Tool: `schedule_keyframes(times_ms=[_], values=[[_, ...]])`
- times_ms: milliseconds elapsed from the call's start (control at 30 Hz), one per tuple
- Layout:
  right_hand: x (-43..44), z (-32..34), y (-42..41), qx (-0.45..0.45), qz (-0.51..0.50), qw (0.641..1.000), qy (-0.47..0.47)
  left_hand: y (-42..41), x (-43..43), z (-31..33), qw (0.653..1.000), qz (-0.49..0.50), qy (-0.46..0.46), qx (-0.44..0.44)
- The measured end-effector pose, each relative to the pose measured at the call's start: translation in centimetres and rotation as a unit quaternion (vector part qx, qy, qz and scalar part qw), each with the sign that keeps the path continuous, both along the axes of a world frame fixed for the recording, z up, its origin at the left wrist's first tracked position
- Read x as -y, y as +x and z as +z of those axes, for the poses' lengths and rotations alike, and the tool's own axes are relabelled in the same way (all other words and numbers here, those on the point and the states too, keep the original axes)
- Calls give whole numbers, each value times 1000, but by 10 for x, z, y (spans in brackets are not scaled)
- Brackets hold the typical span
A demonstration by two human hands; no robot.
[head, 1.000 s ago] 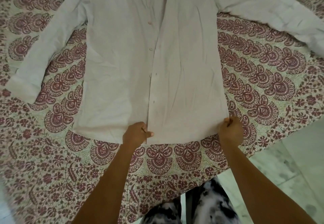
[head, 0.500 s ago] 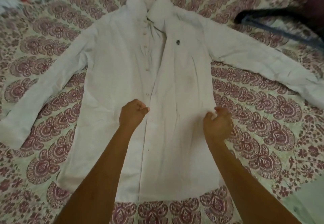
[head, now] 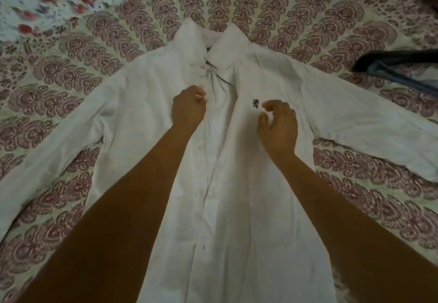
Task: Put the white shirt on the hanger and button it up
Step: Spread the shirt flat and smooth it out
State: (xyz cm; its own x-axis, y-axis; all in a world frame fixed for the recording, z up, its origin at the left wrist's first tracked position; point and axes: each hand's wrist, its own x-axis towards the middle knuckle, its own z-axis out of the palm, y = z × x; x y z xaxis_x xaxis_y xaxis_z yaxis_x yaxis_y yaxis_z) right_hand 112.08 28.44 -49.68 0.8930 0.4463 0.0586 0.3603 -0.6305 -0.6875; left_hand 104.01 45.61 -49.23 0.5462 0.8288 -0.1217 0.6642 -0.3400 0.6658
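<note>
Reaching out over the white shirt (head: 232,219), spread flat and face up on the patterned bedspread (head: 71,65). Gone from the hem up to the chest within the last second, with the left hand (head: 188,108) curled at the placket, impossible to tell whether pinching cloth, and the right hand (head: 278,124) loosely curled beside the logo (head: 256,103), holding nothing. Probably about to open the front below the collar (head: 213,39). Far right, a dark object (head: 398,70), perhaps the hanger.

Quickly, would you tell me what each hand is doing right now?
Left hand: curled at the white shirt; grip cannot be told.
Right hand: open, holding nothing.
</note>
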Motion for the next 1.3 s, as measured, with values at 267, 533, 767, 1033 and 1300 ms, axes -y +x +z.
schedule_keyframes(times_ms=[267, 533, 767, 1033, 1300], values=[[-124, -11, 44, 153, 204, 957, -136, 38, -75, -25, 989, -120, 66, -60], [-157, -24, 76, 135, 187, 942, -242, 51, -104, -36, 978, -170, 9, -119], [-183, 1, 92, -106, 8, 989, 104, 51, -113, -34, 980, -180, -45, -72], [-168, -35, 69, -239, 115, 960, 86, 38, -119, -31, 975, -145, -167, -6], [-100, -48, 12, 5, 229, 965, -127, 14, -75, -30, 979, -191, -13, -75]])
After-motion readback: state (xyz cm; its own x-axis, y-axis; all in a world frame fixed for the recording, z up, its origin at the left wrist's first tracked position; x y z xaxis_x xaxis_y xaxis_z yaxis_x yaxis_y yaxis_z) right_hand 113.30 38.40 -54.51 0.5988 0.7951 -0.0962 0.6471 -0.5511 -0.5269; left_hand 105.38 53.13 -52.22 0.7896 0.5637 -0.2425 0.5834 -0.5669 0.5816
